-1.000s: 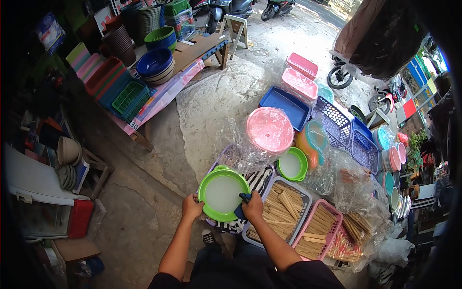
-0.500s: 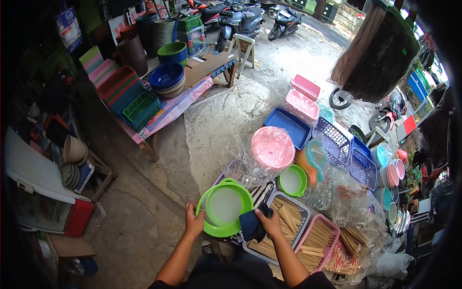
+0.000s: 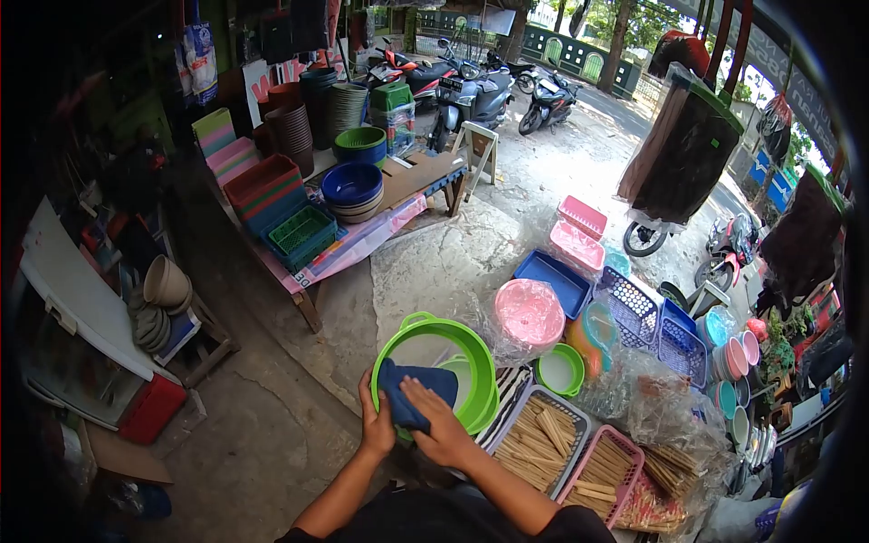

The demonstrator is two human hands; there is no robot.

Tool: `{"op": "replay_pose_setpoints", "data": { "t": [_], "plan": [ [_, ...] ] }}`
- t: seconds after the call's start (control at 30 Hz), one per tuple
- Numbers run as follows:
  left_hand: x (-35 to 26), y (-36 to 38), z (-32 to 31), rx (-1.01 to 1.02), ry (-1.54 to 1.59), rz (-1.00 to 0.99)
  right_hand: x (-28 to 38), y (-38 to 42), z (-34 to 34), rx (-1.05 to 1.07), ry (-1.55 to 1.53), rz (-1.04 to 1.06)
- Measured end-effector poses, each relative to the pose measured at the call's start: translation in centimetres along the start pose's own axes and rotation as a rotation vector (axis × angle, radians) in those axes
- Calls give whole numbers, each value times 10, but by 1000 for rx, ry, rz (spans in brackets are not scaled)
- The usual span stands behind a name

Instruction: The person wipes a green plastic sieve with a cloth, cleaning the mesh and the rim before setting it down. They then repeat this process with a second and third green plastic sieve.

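A bright green sieve (image 3: 482, 353) with a pale mesh bottom is tilted in front of me, one loop handle at its far rim. My left hand (image 3: 376, 418) is closed on the near left side of its rim. Against the inside wall lies a bunched dark blue cloth (image 3: 424, 387). My right hand (image 3: 439, 425) presses on this cloth, its fingers together over it; part of the cloth is hidden under the palm. Just right of the sieve sits a smaller green sieve (image 3: 559, 370).
A grey basket (image 3: 585, 425) and a pink basket (image 3: 634, 471) hold wooden sticks. Beyond are a plastic-wrapped pink stack (image 3: 529, 312) and a blue tray (image 3: 554, 285). A low table (image 3: 416, 176) carries basins and baskets at left. Wrapped dark goods (image 3: 681, 154) hang at upper right.
My right hand has brought the cloth from the sieve's right edge leftward into it. The sieve is now tilted more steeply. The head view has tipped upward.
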State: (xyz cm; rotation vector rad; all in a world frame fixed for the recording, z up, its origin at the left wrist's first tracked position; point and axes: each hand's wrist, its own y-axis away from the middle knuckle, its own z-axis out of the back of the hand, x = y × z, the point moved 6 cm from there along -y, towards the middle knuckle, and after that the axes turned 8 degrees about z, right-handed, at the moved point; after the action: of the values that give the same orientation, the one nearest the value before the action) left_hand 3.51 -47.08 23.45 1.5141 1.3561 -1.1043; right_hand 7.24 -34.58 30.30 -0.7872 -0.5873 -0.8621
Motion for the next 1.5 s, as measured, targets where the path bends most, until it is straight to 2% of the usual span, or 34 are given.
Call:
{"op": "replay_pose_setpoints", "data": {
  "t": [0.07,0.1,0.13,0.17,0.2,0.27,0.33,0.37,0.43,0.47,0.53,0.6,0.67,0.73,0.77,0.8,0.87,0.9,0.97,1.0,1.1,1.13,1.2,1.27,1.3,1.33,1.4,1.47,1.5],
  "plan": [
    [3,-1,23,-26,-102,-88,-4,7,-34,237,-33,27],
    [-3,-3,30,-50,-167,-128,5,6,-32,239,-31,31],
    [-7,0,36,-55,-164,-130,9,9,-29,378,147,-32],
    [-17,5,36,-30,-60,-42,9,14,-26,516,325,-97],
    [-22,10,36,-2,42,49,8,16,-24,520,324,-98],
    [-30,16,39,-1,-27,33,-8,16,-5,337,680,-205],
    [-37,22,33,87,-63,48,-8,0,15,79,714,-177],
    [-39,26,30,109,-61,46,-6,-8,17,78,715,-185],
    [-38,27,28,137,-53,33,7,-24,18,-88,573,-106],
    [-39,27,26,160,-45,12,10,-27,11,-87,575,-117],
    [-38,24,31,136,-46,92,23,-33,-12,1,97,68],
    [-39,13,46,111,-277,-231,35,-19,-36,276,14,152],
    [-61,15,49,110,-271,-245,48,-6,-33,345,30,136],
    [-77,20,45,172,-139,-136,43,9,-28,619,396,75],
    [-81,18,46,184,-233,-230,39,13,-19,651,585,31],
    [-84,17,46,189,-235,-227,22,19,-14,643,803,19],
    [-94,19,41,199,-424,-340,5,13,10,456,1184,36],
    [-97,19,41,206,-427,-342,4,12,17,450,1183,31],
    [-98,17,44,160,-314,-264,19,7,31,199,1225,232],
    [-98,18,43,163,-315,-264,19,12,25,197,1225,229],
    [-101,24,33,182,-300,-361,21,25,-14,342,802,22],
    [-101,26,29,179,-327,-423,17,27,-32,331,589,-31],
    [-97,27,27,181,-354,-482,20,28,-58,197,280,-59],
    [-91,28,29,152,-424,-551,17,18,-65,13,-591,-411],
    [-93,28,28,187,-310,-520,13,22,-60,-237,-874,-599],
    [-91,29,29,187,-311,-514,23,16,-52,-376,-1314,-566],
    [-90,28,41,29,-448,-571,30,12,-14,-638,-1533,-457],
    [-76,25,50,0,-535,-606,40,19,35,-833,-1504,-268],
    [-72,24,50,37,-346,-502,41,30,54,-878,-1327,-175]
  ]
}}
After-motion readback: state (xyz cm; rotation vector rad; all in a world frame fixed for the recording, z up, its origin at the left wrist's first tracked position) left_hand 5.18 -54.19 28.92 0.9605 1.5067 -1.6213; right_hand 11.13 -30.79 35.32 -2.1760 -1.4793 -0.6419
